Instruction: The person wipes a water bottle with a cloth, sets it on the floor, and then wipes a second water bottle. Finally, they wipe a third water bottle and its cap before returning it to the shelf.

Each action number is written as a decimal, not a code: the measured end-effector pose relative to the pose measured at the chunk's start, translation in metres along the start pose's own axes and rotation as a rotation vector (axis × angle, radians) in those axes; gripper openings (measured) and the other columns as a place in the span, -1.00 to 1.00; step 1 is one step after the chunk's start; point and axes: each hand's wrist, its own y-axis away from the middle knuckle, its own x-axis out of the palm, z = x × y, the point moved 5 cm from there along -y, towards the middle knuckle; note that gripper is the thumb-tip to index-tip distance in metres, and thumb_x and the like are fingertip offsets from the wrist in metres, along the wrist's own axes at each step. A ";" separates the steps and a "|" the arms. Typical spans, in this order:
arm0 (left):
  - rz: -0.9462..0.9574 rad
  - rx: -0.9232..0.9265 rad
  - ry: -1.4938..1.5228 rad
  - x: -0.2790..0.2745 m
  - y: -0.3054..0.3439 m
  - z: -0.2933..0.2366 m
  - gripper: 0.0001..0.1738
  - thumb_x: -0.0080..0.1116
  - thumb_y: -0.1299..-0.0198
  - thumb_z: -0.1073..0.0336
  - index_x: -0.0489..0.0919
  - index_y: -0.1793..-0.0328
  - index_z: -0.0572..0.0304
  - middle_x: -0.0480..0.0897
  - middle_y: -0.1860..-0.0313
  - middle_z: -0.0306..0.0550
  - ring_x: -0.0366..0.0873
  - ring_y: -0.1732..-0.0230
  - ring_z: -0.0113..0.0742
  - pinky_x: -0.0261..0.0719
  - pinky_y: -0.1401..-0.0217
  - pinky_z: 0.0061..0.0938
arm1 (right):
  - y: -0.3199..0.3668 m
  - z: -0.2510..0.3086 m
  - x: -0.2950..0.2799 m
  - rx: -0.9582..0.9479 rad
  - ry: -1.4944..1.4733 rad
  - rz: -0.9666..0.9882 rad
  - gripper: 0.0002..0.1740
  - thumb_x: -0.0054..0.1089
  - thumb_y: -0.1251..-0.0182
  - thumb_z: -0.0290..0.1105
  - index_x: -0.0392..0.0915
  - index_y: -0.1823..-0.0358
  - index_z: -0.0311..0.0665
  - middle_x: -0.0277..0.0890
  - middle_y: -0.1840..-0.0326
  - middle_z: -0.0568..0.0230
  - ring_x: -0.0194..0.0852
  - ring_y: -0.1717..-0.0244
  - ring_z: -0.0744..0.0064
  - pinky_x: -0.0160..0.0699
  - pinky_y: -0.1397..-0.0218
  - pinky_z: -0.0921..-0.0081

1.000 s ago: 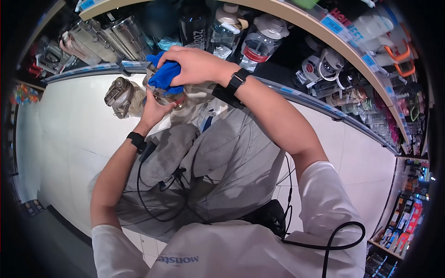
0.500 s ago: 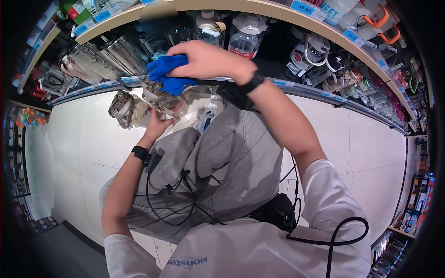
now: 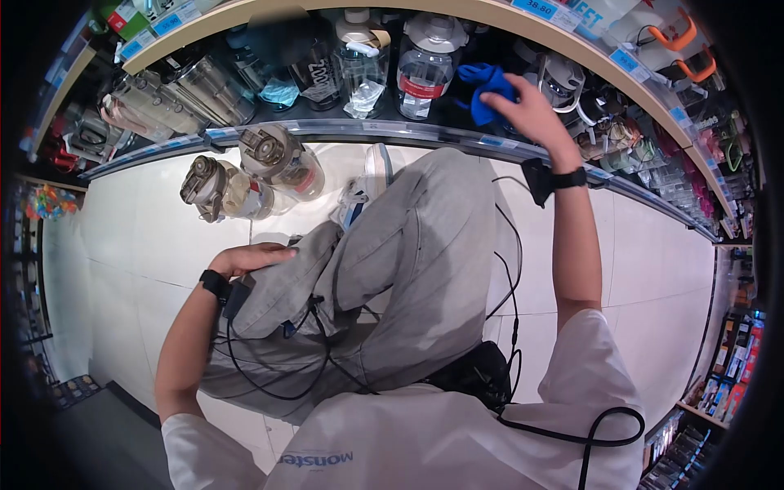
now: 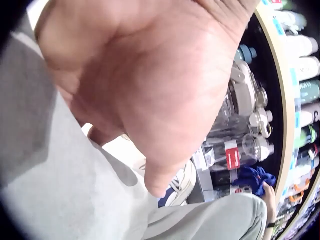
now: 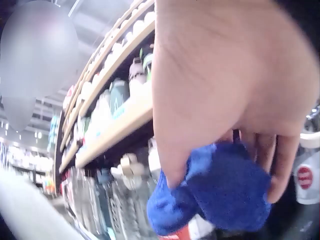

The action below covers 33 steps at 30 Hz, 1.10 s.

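Note:
My right hand (image 3: 535, 118) grips a crumpled blue cloth (image 3: 487, 91) at the lower shelf, just right of a clear jug with a red label (image 3: 423, 82). In the right wrist view the thumb and fingers of the hand (image 5: 225, 85) curl round the cloth (image 5: 230, 187). My left hand (image 3: 251, 259) rests on the grey trouser leg with its fingers extended, holding nothing; the left wrist view shows its palm (image 4: 155, 85) close up. Two brown-lidded bottles, one on the left (image 3: 224, 189) and a larger one (image 3: 286, 163), stand on the floor by the shelf.
Bottles and jugs line the lower shelf, among them one with a white handle (image 3: 562, 82). The shelf's front rail (image 3: 327, 127) runs above the floor bottles. A shoe (image 3: 377, 167) and black cables (image 3: 273, 390) lie close to the legs.
My right hand has carried the blue cloth rightward, from above the floor bottles to the shelf. My left hand has let go of the larger bottle and moved back onto the leg.

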 end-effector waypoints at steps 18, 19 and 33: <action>-0.007 -0.135 -0.313 0.025 0.015 -0.044 0.35 0.08 -0.22 -0.66 0.17 -0.70 0.48 0.44 -0.57 0.39 0.41 -0.59 0.12 0.33 -0.60 -0.21 | -0.089 -0.105 0.145 0.149 0.500 0.394 -0.61 0.36 -0.31 -0.28 0.73 -0.05 -0.40 0.65 -0.22 -0.32 0.68 -0.26 -0.15 0.66 -0.34 0.07; -0.054 -0.134 -0.331 0.026 0.015 -0.043 0.27 0.06 -0.25 -0.64 0.25 -0.67 0.41 0.52 -0.50 0.38 0.49 -0.52 0.14 0.38 -0.55 -0.18 | -0.098 -0.107 0.146 0.138 0.518 0.392 -0.59 0.36 -0.29 -0.31 0.72 -0.10 -0.39 0.64 -0.25 -0.30 0.70 -0.24 -0.15 0.71 -0.28 0.06; -0.127 -0.203 -0.356 0.028 0.012 -0.040 0.28 0.09 -0.20 -0.67 0.30 -0.61 0.41 0.64 -0.35 0.37 0.60 -0.40 0.18 0.52 -0.44 -0.14 | -0.156 -0.134 0.115 0.256 0.750 -0.040 -0.58 0.17 -0.38 -0.38 0.70 -0.23 -0.23 0.64 -0.34 -0.09 0.64 -0.34 -0.07 0.66 -0.33 0.04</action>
